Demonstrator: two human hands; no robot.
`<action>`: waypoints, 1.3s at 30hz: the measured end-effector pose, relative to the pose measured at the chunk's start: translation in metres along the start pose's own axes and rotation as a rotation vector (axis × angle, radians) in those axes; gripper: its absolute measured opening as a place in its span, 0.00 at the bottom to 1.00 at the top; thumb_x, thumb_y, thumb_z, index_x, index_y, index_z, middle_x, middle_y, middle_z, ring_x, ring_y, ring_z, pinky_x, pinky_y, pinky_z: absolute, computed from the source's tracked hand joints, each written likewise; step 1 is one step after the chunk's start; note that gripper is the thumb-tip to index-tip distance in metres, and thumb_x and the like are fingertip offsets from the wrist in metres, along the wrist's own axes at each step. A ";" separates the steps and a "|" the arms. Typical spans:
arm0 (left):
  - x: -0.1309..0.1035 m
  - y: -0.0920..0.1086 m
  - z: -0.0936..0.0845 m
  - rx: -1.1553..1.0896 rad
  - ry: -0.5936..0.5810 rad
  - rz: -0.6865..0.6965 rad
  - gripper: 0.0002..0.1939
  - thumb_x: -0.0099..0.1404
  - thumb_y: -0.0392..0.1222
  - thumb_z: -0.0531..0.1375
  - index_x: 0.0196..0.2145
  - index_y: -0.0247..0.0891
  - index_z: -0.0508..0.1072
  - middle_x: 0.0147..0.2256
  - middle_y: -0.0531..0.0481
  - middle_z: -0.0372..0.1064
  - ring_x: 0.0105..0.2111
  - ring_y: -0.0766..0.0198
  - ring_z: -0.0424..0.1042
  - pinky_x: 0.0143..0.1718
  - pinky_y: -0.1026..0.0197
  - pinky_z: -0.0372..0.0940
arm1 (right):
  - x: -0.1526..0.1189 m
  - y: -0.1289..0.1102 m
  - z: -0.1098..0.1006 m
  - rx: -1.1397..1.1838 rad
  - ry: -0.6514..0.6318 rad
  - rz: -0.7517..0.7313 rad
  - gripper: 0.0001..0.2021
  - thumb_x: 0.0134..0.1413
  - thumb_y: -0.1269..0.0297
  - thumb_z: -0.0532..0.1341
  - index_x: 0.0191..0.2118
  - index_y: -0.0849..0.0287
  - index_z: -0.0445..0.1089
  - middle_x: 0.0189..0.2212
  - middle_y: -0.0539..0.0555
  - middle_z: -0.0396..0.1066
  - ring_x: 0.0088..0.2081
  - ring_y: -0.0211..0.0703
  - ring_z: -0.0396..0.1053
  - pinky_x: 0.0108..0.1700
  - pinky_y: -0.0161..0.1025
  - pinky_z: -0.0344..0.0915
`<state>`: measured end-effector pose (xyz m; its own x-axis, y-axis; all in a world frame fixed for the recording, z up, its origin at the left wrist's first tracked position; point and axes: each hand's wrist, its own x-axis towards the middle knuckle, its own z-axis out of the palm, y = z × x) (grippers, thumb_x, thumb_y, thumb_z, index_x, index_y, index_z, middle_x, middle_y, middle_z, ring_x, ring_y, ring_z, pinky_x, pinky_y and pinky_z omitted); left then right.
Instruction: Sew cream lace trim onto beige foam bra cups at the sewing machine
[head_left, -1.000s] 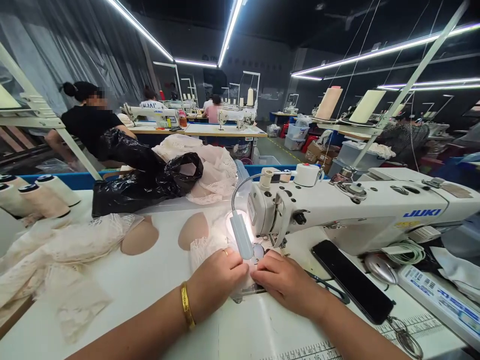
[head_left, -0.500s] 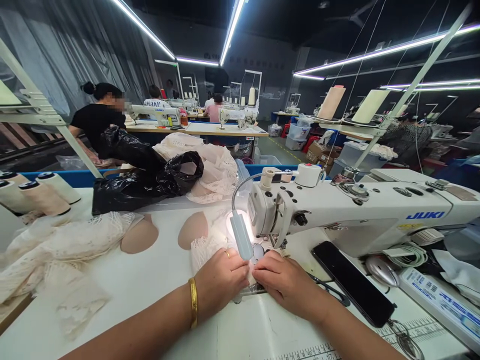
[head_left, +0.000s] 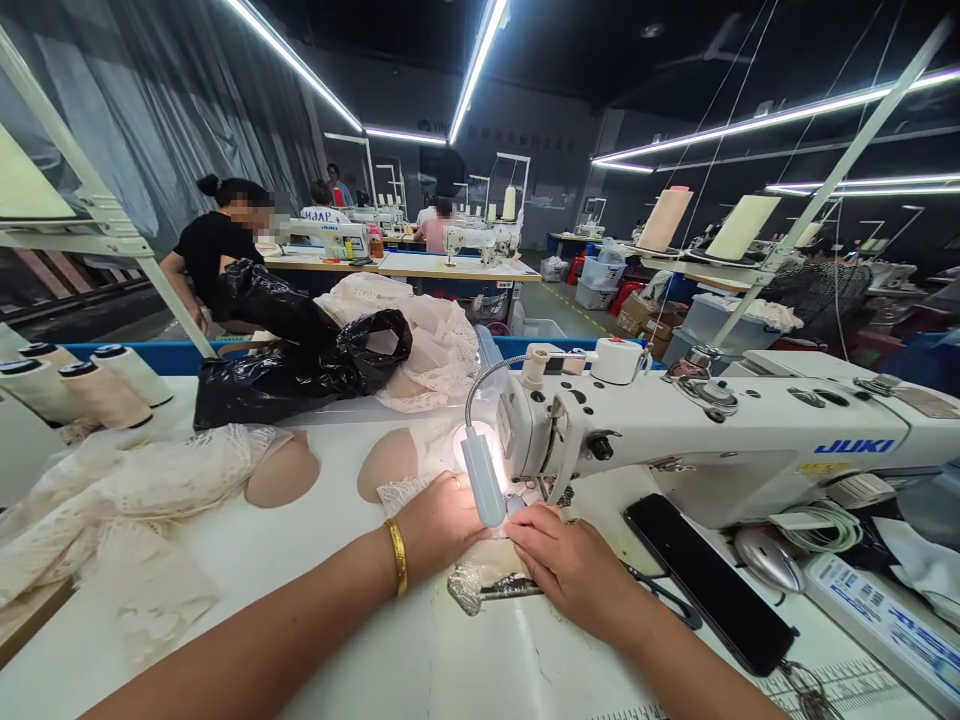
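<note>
My left hand (head_left: 441, 528) lies over a piece of cream lace fabric (head_left: 401, 493) beside the needle area, fingers closed on it, their tips partly behind a small grey lamp (head_left: 484, 480). My right hand (head_left: 574, 572) pinches the near edge of the same fabric, thumb and fingers together. Both hands are close together under the head of a white sewing machine (head_left: 720, 420). The needle and most of the fabric there are hidden by the lamp and my fingers. A beige cup-shaped piece (head_left: 388, 466) lies by the lace.
More lace (head_left: 150, 480) with another beige cup (head_left: 283, 470) spreads at the left. Thread cones (head_left: 112, 390) and a black plastic bag (head_left: 277, 385) stand behind. A phone (head_left: 709, 580), dark-handled scissors (head_left: 667, 598) and a mouse-shaped device (head_left: 769, 560) lie at the right. A co-worker (head_left: 217, 240) sits beyond.
My left hand has moved forward, away from me, with the lace, uncovering the tape-wrapped plate in front of it. My right hand stays nearly in place. The view has shifted slightly.
</note>
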<state>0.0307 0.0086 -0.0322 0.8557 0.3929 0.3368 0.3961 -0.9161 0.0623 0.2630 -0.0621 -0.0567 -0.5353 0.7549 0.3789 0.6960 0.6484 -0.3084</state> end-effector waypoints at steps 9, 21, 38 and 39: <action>-0.001 -0.008 0.006 -0.046 0.013 -0.004 0.10 0.75 0.37 0.53 0.35 0.38 0.71 0.35 0.51 0.74 0.37 0.59 0.71 0.45 0.55 0.61 | -0.001 0.001 0.002 -0.017 0.001 0.004 0.14 0.68 0.75 0.54 0.51 0.53 0.70 0.44 0.54 0.75 0.38 0.48 0.70 0.32 0.41 0.64; 0.007 -0.007 0.002 0.040 -0.049 -0.139 0.09 0.70 0.32 0.56 0.32 0.37 0.72 0.35 0.46 0.74 0.36 0.55 0.71 0.40 0.54 0.61 | -0.004 0.003 0.006 0.095 0.058 -0.003 0.12 0.71 0.69 0.51 0.50 0.54 0.71 0.42 0.57 0.74 0.41 0.51 0.69 0.39 0.46 0.65; -0.078 0.133 -0.039 -1.920 0.830 -1.157 0.18 0.56 0.47 0.75 0.38 0.34 0.79 0.40 0.43 0.78 0.43 0.55 0.77 0.48 0.58 0.71 | -0.020 -0.133 0.051 1.167 0.405 0.608 0.23 0.57 0.44 0.69 0.52 0.50 0.71 0.30 0.47 0.65 0.33 0.42 0.65 0.38 0.37 0.66; -0.075 0.128 -0.042 -1.899 0.944 -1.169 0.14 0.57 0.43 0.75 0.37 0.34 0.79 0.39 0.44 0.78 0.41 0.55 0.77 0.47 0.59 0.71 | -0.027 -0.138 0.055 1.126 0.427 0.623 0.23 0.56 0.43 0.68 0.51 0.51 0.72 0.30 0.48 0.66 0.33 0.43 0.66 0.37 0.37 0.66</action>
<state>0.0033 -0.1419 -0.0104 0.0754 0.9426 -0.3252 -0.6601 0.2917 0.6923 0.1549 -0.1672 -0.0727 0.0547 0.9943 0.0912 -0.1101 0.0968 -0.9892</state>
